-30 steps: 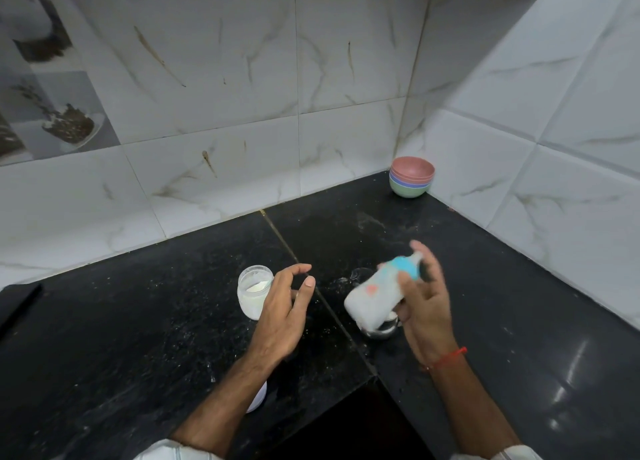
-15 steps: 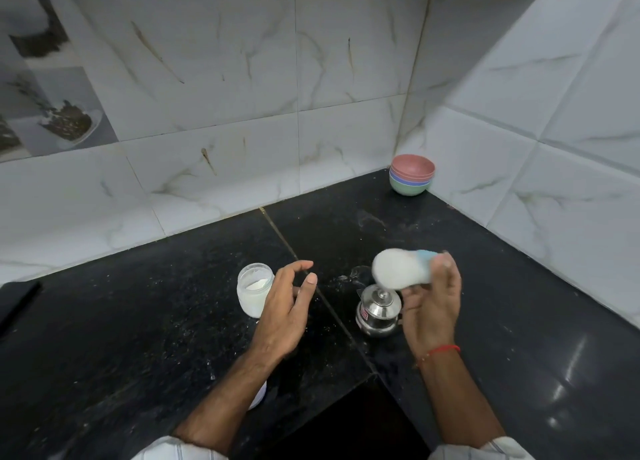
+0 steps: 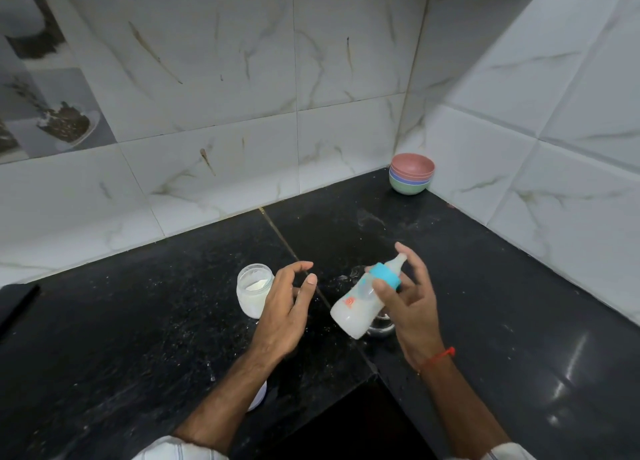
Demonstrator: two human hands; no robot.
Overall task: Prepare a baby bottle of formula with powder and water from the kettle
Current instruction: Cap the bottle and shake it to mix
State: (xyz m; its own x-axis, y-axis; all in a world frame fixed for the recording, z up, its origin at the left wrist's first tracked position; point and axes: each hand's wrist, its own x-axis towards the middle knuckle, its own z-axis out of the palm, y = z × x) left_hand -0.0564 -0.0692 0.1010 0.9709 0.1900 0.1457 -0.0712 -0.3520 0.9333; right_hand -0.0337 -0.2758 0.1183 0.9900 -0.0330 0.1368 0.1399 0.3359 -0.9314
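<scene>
Two hands hover near the powder jar (image 3: pixel 254 289): right hand (image 3: pixel 412 307) grips the tilted baby bottle (image 3: pixel 363 300), left hand (image 3: pixel 285 307) is loosely spread.

In my right hand (image 3: pixel 412 307) the baby bottle (image 3: pixel 363 300) tilts, teat up and away, blue collar screwed on, milky white liquid pooled at its base. The open powder jar (image 3: pixel 252 290) stands upright on the black counter just left; the steel kettle (image 3: pixel 381 326) sits mostly hidden beneath the bottle.
</scene>
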